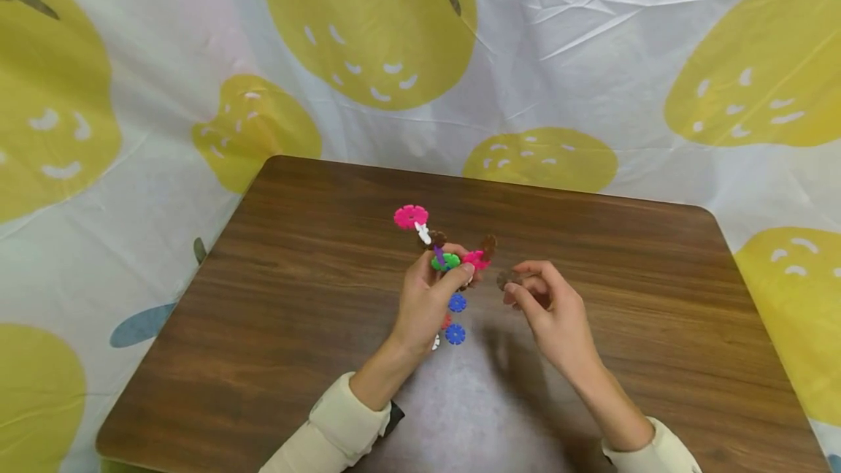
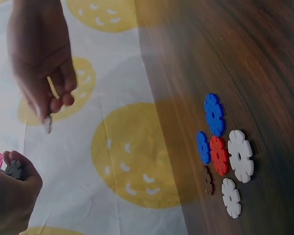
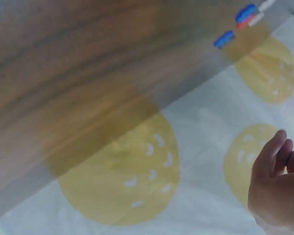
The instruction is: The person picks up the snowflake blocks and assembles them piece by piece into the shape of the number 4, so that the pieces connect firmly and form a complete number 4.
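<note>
Curtained-off nook, home or studio unclear, wood-grain table (image 1: 315,261), wrinkled fruit-print cloth (image 1: 407,133) on three sides

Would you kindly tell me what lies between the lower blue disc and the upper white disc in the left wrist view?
A red disc lies between the two, as the left wrist view shows.

Hot Pink, Green and Blue against Dark Brown

Your cluster (image 1: 444,262) mixes hot pink, white, green, purple and brown pieces, and the single disc (image 1: 507,280) you pinch is brown. You also have two blue discs (image 2: 214,115), a red disc (image 2: 214,155), two white discs (image 2: 249,156) and a loose brown disc (image 2: 208,182) on a dark brown surface (image 1: 644,276) streaked with wood grain. Your sleeves (image 1: 348,414) are cream. The cloth (image 1: 545,79) you face is white, printed with yellow fruit shapes flecked in white.
</note>
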### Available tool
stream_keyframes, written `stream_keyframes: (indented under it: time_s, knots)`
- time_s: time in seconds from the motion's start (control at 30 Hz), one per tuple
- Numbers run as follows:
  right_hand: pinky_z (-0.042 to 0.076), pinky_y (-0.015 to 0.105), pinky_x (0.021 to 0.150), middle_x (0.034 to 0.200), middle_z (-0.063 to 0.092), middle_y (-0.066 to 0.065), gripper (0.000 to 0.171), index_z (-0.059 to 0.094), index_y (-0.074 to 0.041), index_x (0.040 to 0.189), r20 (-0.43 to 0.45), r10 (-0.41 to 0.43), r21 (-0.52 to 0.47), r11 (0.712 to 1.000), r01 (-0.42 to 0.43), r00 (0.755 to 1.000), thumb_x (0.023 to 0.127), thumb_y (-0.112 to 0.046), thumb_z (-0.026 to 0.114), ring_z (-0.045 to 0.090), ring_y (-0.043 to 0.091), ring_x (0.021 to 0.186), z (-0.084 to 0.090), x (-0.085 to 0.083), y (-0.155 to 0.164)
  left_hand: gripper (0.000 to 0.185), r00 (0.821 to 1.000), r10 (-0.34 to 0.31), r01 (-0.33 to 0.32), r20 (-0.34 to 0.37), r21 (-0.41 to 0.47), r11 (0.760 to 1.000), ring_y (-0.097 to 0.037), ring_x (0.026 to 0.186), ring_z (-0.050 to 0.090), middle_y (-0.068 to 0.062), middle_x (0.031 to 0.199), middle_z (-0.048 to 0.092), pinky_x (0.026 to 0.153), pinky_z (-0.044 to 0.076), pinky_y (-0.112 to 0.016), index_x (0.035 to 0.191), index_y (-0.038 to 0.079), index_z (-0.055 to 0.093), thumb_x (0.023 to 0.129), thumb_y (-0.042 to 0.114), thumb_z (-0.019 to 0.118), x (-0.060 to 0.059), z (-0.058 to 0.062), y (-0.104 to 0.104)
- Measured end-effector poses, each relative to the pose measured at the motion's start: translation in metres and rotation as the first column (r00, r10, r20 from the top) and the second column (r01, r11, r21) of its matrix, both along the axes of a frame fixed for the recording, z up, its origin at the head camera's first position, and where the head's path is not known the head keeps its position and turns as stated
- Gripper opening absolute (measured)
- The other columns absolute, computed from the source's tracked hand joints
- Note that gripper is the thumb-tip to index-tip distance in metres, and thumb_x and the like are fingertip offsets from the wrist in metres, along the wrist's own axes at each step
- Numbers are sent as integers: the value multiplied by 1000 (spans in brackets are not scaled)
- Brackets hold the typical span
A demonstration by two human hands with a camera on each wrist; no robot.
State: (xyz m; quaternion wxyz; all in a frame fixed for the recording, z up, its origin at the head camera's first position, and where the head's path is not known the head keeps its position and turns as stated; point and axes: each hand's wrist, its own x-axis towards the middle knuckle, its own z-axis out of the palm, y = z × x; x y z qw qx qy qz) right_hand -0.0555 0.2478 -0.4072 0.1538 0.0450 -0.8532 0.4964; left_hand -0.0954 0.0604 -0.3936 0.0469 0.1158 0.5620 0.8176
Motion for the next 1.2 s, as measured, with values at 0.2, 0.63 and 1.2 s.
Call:
stream_keyframes:
  time_s: [0.2, 0.63, 1.2]
  knots:
    - [59, 21, 61, 87, 79, 15, 21, 64, -4, 117, -88, 12, -76, 997, -18, 996, 97, -3, 69, 70, 6, 64, 22, 1, 1, 12, 1000, -13, 12, 21, 33, 999, -10, 77, 65, 5, 82, 67, 72, 55, -23, 106, 2, 65, 94, 5, 67, 2, 1, 0]
    - [57, 18, 60, 86, 76, -9, 27, 71, 3, 116, -348, -2, -110, 993, -39, 937, 91, 13, 68, 69, 6, 68, 62, 4, -1, 15, 988, 17, -13, -150, 33, 999, -9, 75, 60, 7, 83, 66, 71, 51, -20, 100, -9, 67, 89, 0, 71, 5, 2, 2]
    - [51, 10, 65, 83, 74, 7, 36, 77, 1, 111, -512, 37, 33, 999, -24, 858, 84, 22, 68, 61, -1, 69, 75, 4, -10, 13, 973, 6, -8, -232, -7, 1000, -10, 82, 60, -10, 94, 68, 72, 51, -18, 100, -7, 70, 89, -1, 72, 6, 2, 4]
